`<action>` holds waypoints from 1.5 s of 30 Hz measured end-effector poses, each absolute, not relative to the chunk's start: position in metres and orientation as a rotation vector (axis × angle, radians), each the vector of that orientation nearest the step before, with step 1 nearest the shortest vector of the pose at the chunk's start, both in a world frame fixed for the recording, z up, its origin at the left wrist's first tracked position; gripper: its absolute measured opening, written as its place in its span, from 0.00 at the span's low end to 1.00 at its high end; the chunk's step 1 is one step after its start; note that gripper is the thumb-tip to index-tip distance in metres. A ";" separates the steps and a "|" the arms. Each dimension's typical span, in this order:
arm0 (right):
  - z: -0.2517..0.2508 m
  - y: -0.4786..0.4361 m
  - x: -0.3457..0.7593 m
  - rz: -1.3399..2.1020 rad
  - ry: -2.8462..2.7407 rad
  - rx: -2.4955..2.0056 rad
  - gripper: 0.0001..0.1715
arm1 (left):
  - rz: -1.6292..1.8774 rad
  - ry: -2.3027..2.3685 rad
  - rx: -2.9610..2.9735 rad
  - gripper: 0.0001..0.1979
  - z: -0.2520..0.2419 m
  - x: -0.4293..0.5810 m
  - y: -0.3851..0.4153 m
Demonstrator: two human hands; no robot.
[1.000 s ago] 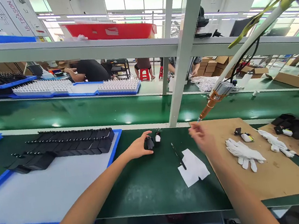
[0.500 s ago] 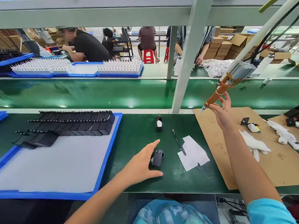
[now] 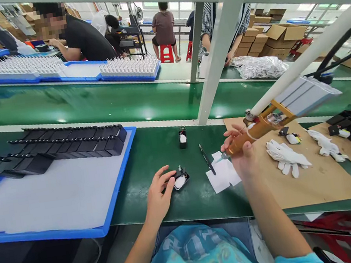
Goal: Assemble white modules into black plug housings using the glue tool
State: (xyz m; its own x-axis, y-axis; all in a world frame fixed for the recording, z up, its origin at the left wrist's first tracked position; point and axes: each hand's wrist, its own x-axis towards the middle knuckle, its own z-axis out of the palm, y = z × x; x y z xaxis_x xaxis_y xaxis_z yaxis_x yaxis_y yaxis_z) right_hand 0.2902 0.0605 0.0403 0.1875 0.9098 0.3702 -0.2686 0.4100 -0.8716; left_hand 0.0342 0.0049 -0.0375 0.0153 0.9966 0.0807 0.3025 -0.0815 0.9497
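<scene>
My left hand [image 3: 159,196] grips the left side of a small black plug adapter [image 3: 182,178] between thumb and fingers. The adapter's open case shows a white piece inside, and it sits low at the bench. My right hand [image 3: 244,159] is closed around the orange barrel of a glue dispenser [image 3: 254,133], which hangs from a white arm. Its thin needle tip points down and left, over the white paper [image 3: 219,181]. Black tweezers [image 3: 206,158] lie partly on that paper. Farther back stands a second open adapter [image 3: 182,139] with a white piece inside.
To the left, a blue-rimmed tray [image 3: 117,179] holds rows of black adapters [image 3: 75,141]. White gloves [image 3: 286,155] and loose parts lie on brown cardboard [image 3: 329,184] at right. A slanted metal post [image 3: 215,65] rises at the bench's back. Co-workers sit and stand beyond.
My left hand has closed on the adapter, which now shows its open side. My right hand has drawn the glue dispenser down and left, toward the adapter, wrapping its fingers around the barrel.
</scene>
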 end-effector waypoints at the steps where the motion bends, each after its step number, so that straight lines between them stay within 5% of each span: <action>1: 0.042 0.053 0.278 0.967 -1.042 -0.716 0.29 | 1.083 1.444 1.602 0.15 -0.037 0.036 0.001; 5: 0.049 0.032 0.238 1.039 -0.968 -0.611 0.29 | 1.001 1.583 1.928 0.25 -0.039 0.045 -0.006; 10: 0.059 0.028 0.212 1.080 -0.929 -0.577 0.28 | 0.859 1.668 1.980 0.15 -0.041 0.053 0.001; 19: 0.056 0.036 0.213 1.023 -0.918 -0.615 0.27 | 0.825 1.289 1.683 0.20 -0.014 0.038 0.006; 25: 0.044 0.046 0.246 0.779 -0.963 -0.755 0.23 | 0.671 1.362 1.730 0.38 -0.015 0.037 0.010; 30: 0.034 0.055 0.281 0.620 -1.068 -1.099 0.35 | 0.788 1.413 1.793 0.32 -0.017 0.048 0.006; 39: 0.014 0.039 0.307 0.413 -1.149 -1.258 0.41 | 1.045 1.188 2.043 0.28 -0.010 0.060 0.015; 45: 0.033 0.019 0.271 0.370 -1.734 -1.211 0.25 | 0.958 1.115 2.343 0.30 0.013 0.061 0.036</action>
State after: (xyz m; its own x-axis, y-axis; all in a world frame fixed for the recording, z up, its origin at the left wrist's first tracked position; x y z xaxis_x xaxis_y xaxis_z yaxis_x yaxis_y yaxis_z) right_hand 0.2713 0.0185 0.0333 -0.0531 0.8481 0.5271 0.5592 0.4626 -0.6879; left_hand 0.0614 0.0361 0.0133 0.4549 0.7860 0.4187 0.5320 -0.6169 0.5800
